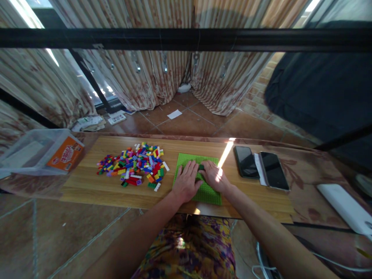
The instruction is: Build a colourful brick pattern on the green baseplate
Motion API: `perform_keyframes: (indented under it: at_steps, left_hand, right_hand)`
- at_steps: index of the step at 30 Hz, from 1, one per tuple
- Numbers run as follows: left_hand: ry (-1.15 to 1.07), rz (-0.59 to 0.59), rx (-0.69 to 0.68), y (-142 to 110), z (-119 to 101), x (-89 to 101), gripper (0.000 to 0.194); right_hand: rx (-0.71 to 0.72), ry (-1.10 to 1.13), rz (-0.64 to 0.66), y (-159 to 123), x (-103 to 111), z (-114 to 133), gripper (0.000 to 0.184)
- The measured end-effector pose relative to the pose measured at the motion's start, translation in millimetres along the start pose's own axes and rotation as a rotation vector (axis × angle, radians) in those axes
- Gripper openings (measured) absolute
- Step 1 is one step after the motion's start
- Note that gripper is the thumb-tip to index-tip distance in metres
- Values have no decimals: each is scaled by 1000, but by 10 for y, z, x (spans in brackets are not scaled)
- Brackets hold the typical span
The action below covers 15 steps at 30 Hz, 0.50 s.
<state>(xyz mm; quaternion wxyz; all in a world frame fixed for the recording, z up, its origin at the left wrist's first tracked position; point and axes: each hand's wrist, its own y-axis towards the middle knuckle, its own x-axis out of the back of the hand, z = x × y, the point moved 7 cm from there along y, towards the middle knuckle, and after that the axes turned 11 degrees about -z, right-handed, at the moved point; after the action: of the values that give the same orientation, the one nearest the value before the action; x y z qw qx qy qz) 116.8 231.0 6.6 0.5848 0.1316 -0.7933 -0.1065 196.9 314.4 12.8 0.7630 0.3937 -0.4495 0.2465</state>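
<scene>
The right hand (214, 175) pinches a dark green brick (201, 167) at the green plate (209, 197) on the table (99, 190) — it looks light and hard, best held by its sides. The left hand (187, 185) rests nearly flat on the plate — I can't tell if it holds anything.

Studded plastic baseplate (209, 197), shiny plastic bricks (149, 161), smooth wood-grained board (95, 190), cloth curtains (136, 81)

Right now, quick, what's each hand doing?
Left hand: open, laid over the green baseplate.
Right hand: fingertips at a dark green brick; can't tell if it's gripping.
</scene>
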Motion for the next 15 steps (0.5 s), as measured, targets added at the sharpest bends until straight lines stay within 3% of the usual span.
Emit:
perform_keyframes:
  at_steps: [5,9,15]
  left_hand:
    - [-71,-59,62,-7,46,55,72]
    - [-64,-74,68,-13,52,67,70]
    - [-5,-24,36,-9,22,43,61]
  right_hand:
    - [-80,63,53,23,17,-7,31]
    - [-172,19,69,51,-7,-27,25]
    - [-72,-68,130,90,-67,49,24]
